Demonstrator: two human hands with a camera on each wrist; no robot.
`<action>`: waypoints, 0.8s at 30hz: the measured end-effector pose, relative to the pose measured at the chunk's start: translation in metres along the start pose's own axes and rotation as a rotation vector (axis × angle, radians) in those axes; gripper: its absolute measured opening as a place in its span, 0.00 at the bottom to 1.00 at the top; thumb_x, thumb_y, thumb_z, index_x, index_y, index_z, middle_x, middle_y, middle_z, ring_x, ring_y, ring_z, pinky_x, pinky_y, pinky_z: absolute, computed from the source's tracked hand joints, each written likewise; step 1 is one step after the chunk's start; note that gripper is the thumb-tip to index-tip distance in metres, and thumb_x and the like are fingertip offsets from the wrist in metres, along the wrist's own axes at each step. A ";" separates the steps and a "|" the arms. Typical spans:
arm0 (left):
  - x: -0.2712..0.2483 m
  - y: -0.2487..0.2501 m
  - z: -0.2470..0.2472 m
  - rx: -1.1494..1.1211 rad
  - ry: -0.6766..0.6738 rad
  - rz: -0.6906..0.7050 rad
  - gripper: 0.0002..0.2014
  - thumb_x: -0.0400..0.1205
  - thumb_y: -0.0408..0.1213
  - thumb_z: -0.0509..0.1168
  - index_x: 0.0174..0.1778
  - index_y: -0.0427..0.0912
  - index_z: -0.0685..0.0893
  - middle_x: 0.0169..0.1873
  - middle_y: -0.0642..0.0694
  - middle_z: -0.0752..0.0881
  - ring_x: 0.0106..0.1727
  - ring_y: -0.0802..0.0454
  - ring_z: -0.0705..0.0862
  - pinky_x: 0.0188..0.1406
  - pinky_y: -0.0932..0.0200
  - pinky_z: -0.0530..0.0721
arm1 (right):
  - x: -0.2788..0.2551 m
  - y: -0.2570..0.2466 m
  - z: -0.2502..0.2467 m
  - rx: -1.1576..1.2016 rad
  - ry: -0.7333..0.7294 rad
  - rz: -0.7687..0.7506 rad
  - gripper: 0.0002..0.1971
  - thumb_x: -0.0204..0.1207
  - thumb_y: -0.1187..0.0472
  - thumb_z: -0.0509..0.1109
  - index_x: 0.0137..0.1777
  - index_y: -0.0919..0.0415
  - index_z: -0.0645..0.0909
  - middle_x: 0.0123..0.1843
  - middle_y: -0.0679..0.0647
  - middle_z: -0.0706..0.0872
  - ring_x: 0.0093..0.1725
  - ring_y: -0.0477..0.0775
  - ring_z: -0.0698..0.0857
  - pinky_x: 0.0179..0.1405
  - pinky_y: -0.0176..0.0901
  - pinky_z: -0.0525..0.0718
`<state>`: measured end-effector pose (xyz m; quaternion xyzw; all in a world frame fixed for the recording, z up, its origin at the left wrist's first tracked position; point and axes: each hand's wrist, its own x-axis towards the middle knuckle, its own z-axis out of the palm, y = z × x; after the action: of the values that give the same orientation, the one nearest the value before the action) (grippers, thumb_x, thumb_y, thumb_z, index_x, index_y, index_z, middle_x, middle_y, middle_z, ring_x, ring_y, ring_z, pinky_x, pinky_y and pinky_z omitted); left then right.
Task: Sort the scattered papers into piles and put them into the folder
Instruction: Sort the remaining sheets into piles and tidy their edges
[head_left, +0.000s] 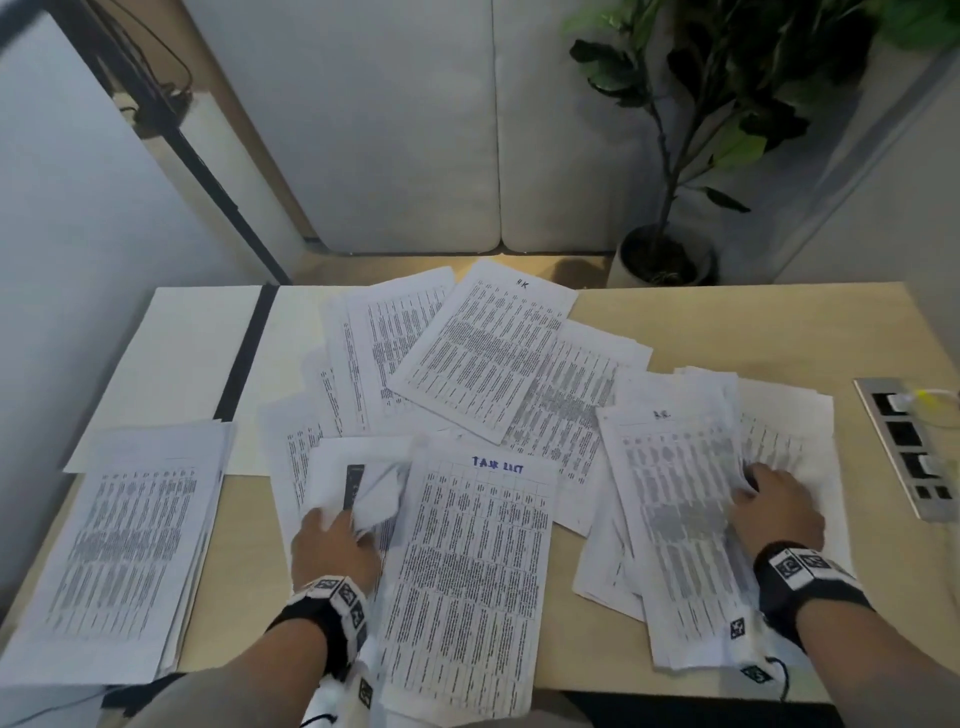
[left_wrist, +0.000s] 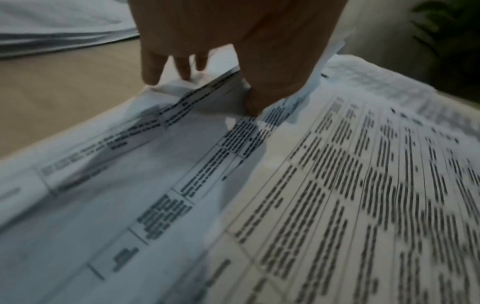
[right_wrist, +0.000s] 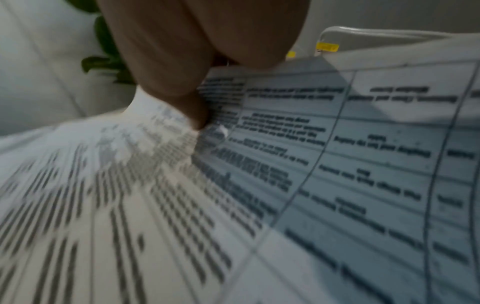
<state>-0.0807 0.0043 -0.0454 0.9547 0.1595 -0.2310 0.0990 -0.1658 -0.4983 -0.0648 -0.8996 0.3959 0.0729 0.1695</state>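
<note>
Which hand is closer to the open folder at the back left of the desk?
Left. The left hand grips a sheet just in front of the open folder; the right hand holds papers on the far right of the desk.

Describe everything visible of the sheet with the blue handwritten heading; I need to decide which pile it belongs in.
The sheet with the blue heading is white paper printed with a dense table in small dark text, too blurred to read. The blue handwriting at its top seems to say "TASK LIST". It lies flat and face up at the near middle of the table, slightly tilted, its near edge hanging past the table's edge. It overlaps other scattered papers. The left hand grips a crumpled paper beside its left edge.
</note>
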 end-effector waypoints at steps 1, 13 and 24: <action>0.002 -0.001 0.000 0.009 -0.022 -0.041 0.22 0.87 0.47 0.60 0.76 0.46 0.78 0.83 0.38 0.65 0.80 0.32 0.68 0.79 0.42 0.72 | 0.003 0.001 -0.002 0.054 -0.001 -0.003 0.15 0.80 0.64 0.74 0.66 0.65 0.86 0.63 0.68 0.88 0.62 0.72 0.84 0.59 0.63 0.83; 0.013 -0.001 -0.003 0.092 -0.014 -0.125 0.16 0.82 0.53 0.63 0.62 0.52 0.82 0.71 0.39 0.72 0.65 0.31 0.79 0.64 0.42 0.82 | 0.030 0.023 -0.004 -0.108 -0.151 0.148 0.31 0.84 0.46 0.68 0.85 0.53 0.71 0.92 0.54 0.60 0.87 0.65 0.59 0.81 0.75 0.66; 0.016 -0.011 -0.004 -0.100 0.050 0.019 0.08 0.80 0.50 0.64 0.44 0.50 0.83 0.44 0.41 0.84 0.46 0.36 0.85 0.54 0.45 0.87 | 0.045 0.030 -0.020 -0.008 -0.182 0.239 0.37 0.76 0.41 0.79 0.83 0.53 0.75 0.83 0.59 0.63 0.78 0.71 0.64 0.78 0.70 0.72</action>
<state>-0.0695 0.0194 -0.0508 0.9555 0.1644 -0.1977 0.1446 -0.1571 -0.5553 -0.0651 -0.8365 0.4828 0.1751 0.1911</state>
